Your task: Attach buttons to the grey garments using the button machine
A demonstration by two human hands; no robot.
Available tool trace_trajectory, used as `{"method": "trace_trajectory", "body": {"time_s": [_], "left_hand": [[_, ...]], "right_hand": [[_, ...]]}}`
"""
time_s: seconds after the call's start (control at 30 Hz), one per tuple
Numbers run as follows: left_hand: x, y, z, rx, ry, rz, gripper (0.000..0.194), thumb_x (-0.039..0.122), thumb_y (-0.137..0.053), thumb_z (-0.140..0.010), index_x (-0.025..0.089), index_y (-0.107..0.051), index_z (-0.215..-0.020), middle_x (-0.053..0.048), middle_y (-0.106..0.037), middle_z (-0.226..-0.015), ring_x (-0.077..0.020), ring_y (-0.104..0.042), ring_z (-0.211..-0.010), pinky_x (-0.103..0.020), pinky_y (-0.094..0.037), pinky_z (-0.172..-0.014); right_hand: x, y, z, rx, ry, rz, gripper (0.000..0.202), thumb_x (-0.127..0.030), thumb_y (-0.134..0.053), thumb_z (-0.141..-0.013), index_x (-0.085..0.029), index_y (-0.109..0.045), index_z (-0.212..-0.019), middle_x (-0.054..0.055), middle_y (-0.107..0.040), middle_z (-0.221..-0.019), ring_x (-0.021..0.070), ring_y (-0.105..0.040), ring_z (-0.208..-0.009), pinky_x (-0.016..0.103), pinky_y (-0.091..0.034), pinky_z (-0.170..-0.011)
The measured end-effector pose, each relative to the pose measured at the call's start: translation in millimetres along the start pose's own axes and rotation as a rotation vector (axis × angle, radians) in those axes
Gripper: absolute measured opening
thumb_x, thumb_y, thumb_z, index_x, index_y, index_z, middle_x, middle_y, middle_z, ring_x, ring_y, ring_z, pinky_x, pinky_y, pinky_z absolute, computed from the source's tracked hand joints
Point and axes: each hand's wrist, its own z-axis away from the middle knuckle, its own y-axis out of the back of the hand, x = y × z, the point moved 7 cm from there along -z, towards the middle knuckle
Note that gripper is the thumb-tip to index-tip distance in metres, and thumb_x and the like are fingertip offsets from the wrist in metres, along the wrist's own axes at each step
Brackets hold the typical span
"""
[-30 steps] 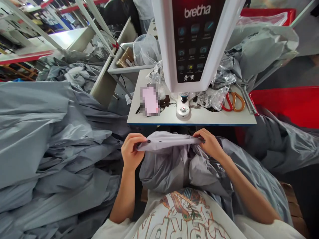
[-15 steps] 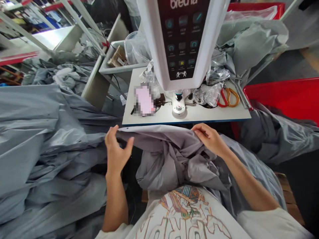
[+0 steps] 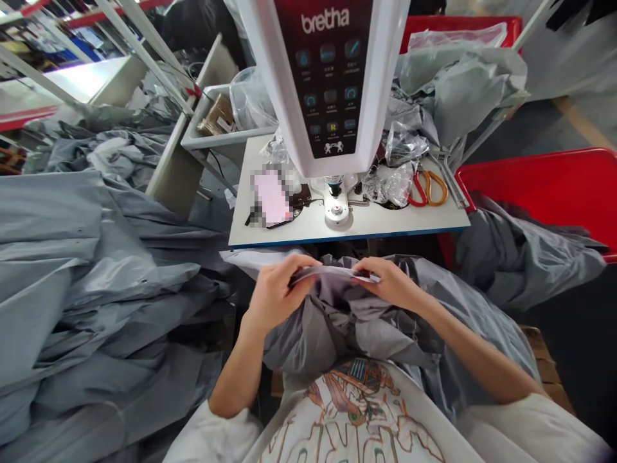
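A stretch of grey fabric (image 3: 332, 273) spans between my hands, its pale edge raised in front of my lap. My left hand (image 3: 282, 289) pinches this edge between thumb and fingers, and a loose flap of it sticks out to the left. My right hand (image 3: 385, 280) grips the same edge a short way to the right. The rest of the cloth lies bunched across my lap. Just beyond my hands stands a white machine (image 3: 332, 83) marked "bretha", its small round lower die (image 3: 337, 211) on the table (image 3: 405, 225); nothing lies on the die.
Scissors (image 3: 436, 188) with red and orange handles lie on the table's right, beside crumpled clear plastic (image 3: 395, 183). A blurred pink object (image 3: 272, 196) lies on its left. A large grey fabric pile (image 3: 96, 308) fills the left; a red bin (image 3: 544, 186) stands at right.
My left hand has moved right, closing on the fabric edge near my right hand. The edge between my hands has become shorter. The view has shifted slightly.
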Motion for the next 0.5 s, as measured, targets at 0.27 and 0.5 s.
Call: {"method": "trace_trajectory", "body": {"time_s": [0.27, 0.5], "left_hand": [[-58.9, 76.1, 48.5, 0.586, 0.303, -0.112, 0.019, 0.035, -0.067, -0.079, 0.017, -0.064, -0.083, 0.001, -0.063, -0.071, -0.0122, -0.057, -0.063, -0.023, -0.045, -0.059], [-40.2, 36.6, 30.3, 0.21, 0.119, -0.344, 0.058, 0.048, -0.062, -0.082, 0.017, -0.046, -0.129, -0.014, -0.054, -0.126, -0.0276, -0.047, -0.121, -0.044, -0.035, -0.105]], "right_hand": [[69.3, 10.0, 37.4, 0.002, -0.186, 0.074, 0.044, -0.005, -0.044, -0.063, -0.02, -0.065, -0.099, 0.005, -0.069, -0.101, 0.0226, -0.062, -0.095, 0.034, -0.045, -0.085], [9.9, 15.1, 37.3, -0.161, -0.191, -0.101, 0.022, -0.032, -0.048, -0.088, -0.02, -0.055, -0.07, -0.004, -0.044, -0.056, 0.0097, -0.039, -0.05, 0.022, -0.028, -0.047]]}}
